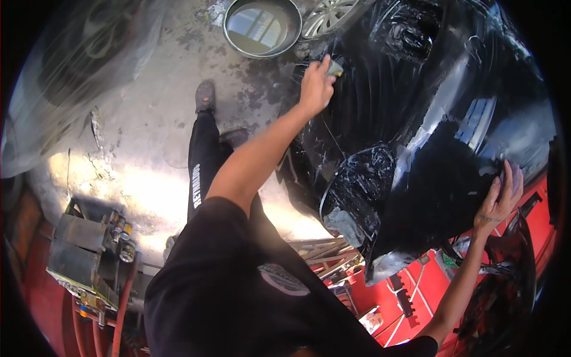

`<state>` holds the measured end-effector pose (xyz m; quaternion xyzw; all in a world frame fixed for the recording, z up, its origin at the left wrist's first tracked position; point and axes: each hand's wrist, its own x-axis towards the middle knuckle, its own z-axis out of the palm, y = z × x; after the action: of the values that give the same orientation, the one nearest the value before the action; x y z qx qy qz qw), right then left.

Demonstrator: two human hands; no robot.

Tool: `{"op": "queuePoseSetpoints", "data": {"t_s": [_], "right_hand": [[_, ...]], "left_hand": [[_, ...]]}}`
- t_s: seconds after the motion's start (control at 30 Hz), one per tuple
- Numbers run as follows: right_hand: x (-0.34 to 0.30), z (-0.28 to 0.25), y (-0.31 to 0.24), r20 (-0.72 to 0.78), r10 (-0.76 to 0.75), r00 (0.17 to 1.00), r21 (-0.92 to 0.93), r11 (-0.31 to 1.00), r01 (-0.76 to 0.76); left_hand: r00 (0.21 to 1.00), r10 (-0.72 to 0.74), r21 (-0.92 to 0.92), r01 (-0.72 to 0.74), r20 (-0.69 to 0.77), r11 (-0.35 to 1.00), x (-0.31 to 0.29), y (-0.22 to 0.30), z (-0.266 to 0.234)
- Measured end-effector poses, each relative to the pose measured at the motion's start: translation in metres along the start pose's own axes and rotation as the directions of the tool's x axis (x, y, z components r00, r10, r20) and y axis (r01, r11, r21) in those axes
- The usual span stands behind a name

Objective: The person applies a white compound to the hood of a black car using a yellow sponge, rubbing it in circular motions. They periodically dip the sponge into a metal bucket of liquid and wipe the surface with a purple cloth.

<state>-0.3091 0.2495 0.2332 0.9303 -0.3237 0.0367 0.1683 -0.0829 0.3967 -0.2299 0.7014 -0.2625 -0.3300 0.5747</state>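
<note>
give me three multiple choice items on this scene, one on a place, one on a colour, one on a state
1. Where is the round metal basin?
A. on the concrete floor beyond the black car body panel
B. on top of the red stand
C. in the person's right hand

2. What colour is the stand under the panel?
A. blue
B. red
C. white

3. How does the right hand meet the black car body panel?
A. clenched in a fist above it
B. laid flat with fingers spread on its edge
C. hanging clear of it

Answers:
1 A, the basin sits on the floor near a wheel rim.
2 B, red frame parts show below the panel.
3 B, the palm rests open on the panel, while the left hand presses a small pad to it.
</note>
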Motion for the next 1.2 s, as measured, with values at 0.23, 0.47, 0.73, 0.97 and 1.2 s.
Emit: {"op": "queuePoseSetpoints", "data": {"t_s": [0.23,0.47,0.73,0.97,1.2], "right_hand": [[-0.008,-0.008,0.0,0.041,0.02,0.999,-0.075,0.997,-0.017],[0.001,-0.001,0.002,0.025,-0.016,1.0,-0.01,1.0,0.016],[-0.008,-0.009,-0.001,0.045,0.019,0.999,-0.098,0.995,-0.014],[0.004,0.0,-0.001,0.005,-0.004,1.0,-0.005,1.0,0.004],[-0.008,-0.009,-0.002,0.01,0.025,1.0,-0.059,0.998,-0.024]], "left_hand": [[0.997,0.003,-0.034,0.0,0.078,0.999,-0.108,0.003,-0.022],[0.997,0.069,0.045,-0.068,-0.025,0.997,0.023,-0.026,0.002],[0.986,-0.084,-0.032,0.089,0.146,0.995,-0.131,0.018,-0.032],[0.999,0.03,0.107,-0.032,0.022,0.994,0.06,-0.007,0.01],[0.986,-0.018,-0.064,0.029,0.167,0.998,-0.13,0.056,-0.031]]}}
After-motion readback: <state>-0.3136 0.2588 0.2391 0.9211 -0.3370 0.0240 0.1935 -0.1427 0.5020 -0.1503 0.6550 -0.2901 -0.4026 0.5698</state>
